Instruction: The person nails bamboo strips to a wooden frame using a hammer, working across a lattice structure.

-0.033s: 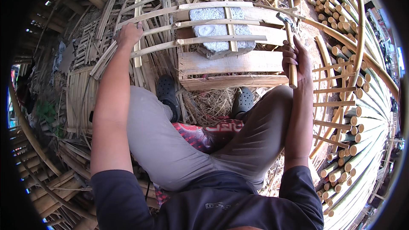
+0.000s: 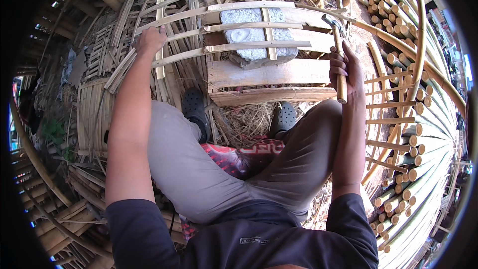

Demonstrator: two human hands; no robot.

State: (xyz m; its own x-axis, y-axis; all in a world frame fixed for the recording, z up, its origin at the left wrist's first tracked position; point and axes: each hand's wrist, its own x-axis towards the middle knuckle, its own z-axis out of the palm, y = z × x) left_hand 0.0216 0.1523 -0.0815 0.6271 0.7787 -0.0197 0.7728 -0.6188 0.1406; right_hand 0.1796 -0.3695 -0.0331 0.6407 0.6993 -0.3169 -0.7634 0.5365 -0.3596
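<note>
My right hand (image 2: 346, 69) is closed round the wooden handle of a hammer (image 2: 336, 37), its metal head pointing away from me. It is held at the right end of the wooden bench (image 2: 271, 73). A lattice of split bamboo strips (image 2: 234, 47) lies across a pale stone block (image 2: 243, 36) on that bench; long strips run left to right over crosspieces. At the lattice's left side, my left hand (image 2: 151, 41) grips the strips near their ends, fingers curled and partly hidden.
Stacked bamboo poles (image 2: 418, 162) fill the right side, with a bamboo rack (image 2: 393, 120) beside my right forearm. Loose bamboo slats (image 2: 102, 55) and a slatted panel (image 2: 92, 114) lie to the left. Straw (image 2: 249, 119) covers the ground between my shoes (image 2: 284, 118).
</note>
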